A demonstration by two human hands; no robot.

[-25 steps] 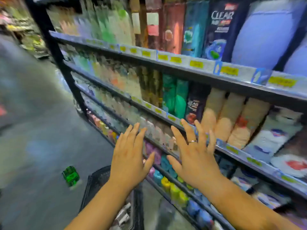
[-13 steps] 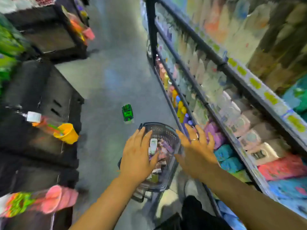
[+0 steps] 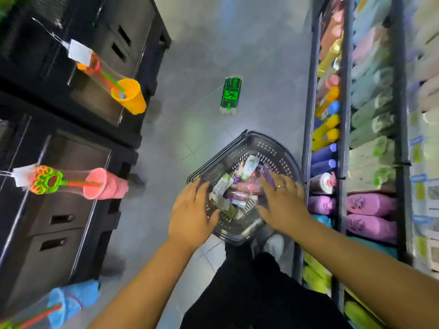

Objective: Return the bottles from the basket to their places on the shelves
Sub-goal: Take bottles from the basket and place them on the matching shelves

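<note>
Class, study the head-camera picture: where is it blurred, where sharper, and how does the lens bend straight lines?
Head view: the shelves on the right smear with motion blur, labels unreadable; the basket and the green floor sign are sharper; the wide-angle lens bows the shelves' edges and leans the black crates on the left; shadows on the floor are soft.

The one view came from the person's head and looked almost straight down at the aisle floor point(image 3: 213, 43). The basket point(image 3: 273, 148) sat just below centre, close under the camera. The left hand point(image 3: 190, 214) and right hand point(image 3: 282, 205) were over it, both forearms running in from the near edge. Shelves point(image 3: 344, 115) filled the right side and dark units point(image 3: 107, 39) the left. The right edge was blurred, so how high the view reached there was hard to tell.
</note>
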